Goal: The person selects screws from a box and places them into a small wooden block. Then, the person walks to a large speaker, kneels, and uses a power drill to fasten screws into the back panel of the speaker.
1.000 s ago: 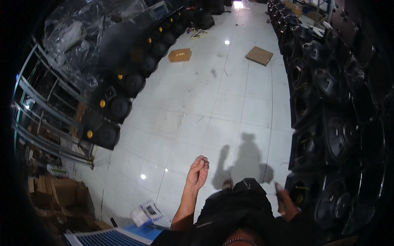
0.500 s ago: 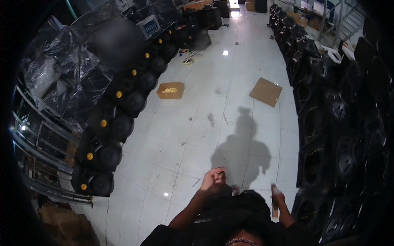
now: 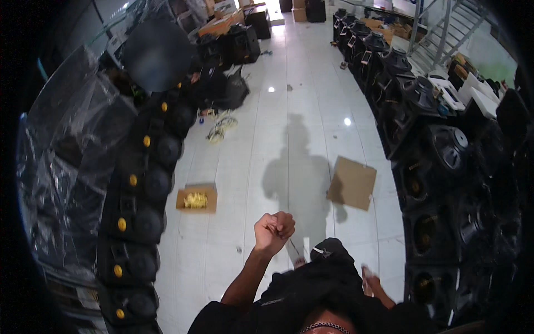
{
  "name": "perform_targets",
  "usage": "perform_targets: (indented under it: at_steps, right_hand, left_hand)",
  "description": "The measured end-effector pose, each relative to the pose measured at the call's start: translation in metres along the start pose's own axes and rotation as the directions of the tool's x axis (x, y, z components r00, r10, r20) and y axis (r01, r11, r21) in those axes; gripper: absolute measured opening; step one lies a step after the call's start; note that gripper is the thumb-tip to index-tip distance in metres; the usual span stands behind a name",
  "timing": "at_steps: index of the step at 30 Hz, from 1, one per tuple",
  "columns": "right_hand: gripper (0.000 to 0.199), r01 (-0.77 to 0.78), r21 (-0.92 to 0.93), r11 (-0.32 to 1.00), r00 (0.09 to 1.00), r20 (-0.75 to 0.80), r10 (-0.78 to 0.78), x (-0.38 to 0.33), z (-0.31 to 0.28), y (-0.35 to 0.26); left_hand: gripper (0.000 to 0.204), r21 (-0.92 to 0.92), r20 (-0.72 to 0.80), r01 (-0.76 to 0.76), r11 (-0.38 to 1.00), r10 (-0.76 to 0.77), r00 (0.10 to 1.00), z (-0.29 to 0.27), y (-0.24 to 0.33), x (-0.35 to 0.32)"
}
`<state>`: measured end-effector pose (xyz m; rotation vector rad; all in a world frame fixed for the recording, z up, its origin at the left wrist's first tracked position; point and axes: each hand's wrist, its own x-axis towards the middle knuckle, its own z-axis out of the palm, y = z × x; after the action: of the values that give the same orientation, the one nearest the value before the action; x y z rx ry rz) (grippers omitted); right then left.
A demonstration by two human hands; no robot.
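— Now, how do the hands stand?
— Left hand: raised over the white floor, fingers curled into a fist; whether it grips anything cannot be told. Right hand: low beside the dark clothing, blurred, fingers unreadable.
— And nearby?
— Cardboard sheet just ahead; small open box to the left, beside the row of black speakers.

You're standing in a storeroom or warehouse for audio gear. A long aisle of white floor tiles runs ahead of you, with rows of black loudspeakers lined up on your left and more speaker cabinets stacked on your right. Plastic wrapping covers stock at the left edge. An open cardboard box and a flat cardboard sheet lie on the floor, and a metal staircase rises far right.
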<state>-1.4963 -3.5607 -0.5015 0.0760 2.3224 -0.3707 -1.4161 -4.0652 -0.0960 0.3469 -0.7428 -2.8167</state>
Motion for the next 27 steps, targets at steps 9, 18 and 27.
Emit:
perform_targets:
  at_steps: [9,18,27]
  right_hand:
    - [0.049,-0.275,0.194,0.942,0.949,0.212,0.233,0.200,-0.078,-0.244]
    - [0.057,0.565,0.324,0.759,0.813,-0.375,-0.445,0.524,-0.425,-0.903]
    - [0.051,0.159,0.434,0.887,0.987,-0.085,-0.135,0.768,-0.462,-0.915]
  left_hand:
    - [0.046,0.337,0.719,-0.547,0.767,0.166,0.675,0.093,0.234,0.373]
    - [0.067,-0.010,0.933,-0.604,0.797,0.225,0.281,0.108,0.395,0.698]
    - [0.049,-0.004,0.929,-0.695,0.719,0.259,0.263,0.107,0.566,1.085]
